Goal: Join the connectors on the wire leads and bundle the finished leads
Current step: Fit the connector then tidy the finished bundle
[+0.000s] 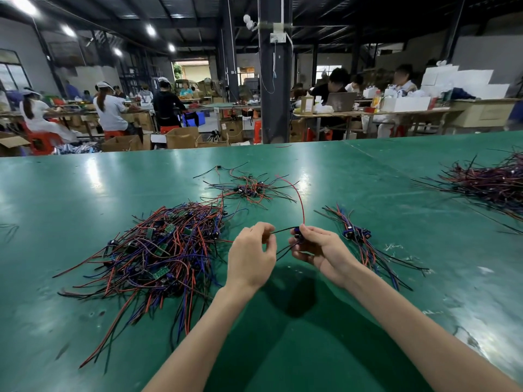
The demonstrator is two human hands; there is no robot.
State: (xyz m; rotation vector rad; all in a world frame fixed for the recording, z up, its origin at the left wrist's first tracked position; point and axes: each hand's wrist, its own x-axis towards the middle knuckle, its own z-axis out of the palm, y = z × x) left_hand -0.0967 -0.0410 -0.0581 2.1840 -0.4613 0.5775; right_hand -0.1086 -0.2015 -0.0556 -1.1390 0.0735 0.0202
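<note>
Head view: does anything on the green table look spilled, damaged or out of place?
Nothing serious. A few whitish scraps lie scattered on the table just right of the small bundle of leads, and the surface looks scuffed toward the near right corner.

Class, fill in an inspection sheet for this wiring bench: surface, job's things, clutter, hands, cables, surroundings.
Surface: green table, glossy, scuffed.
Job's things: big heap of leads at left; small pile beyond; bunch at right; far pile at right edge.
Clutter: white scraps beside the bunch.
Hands: left hand pinches a black wire; right hand grips a blue connector.
Cables: red wire arcs up from the connector.
Surroundings: workers at benches, boxes, pillar.
</note>
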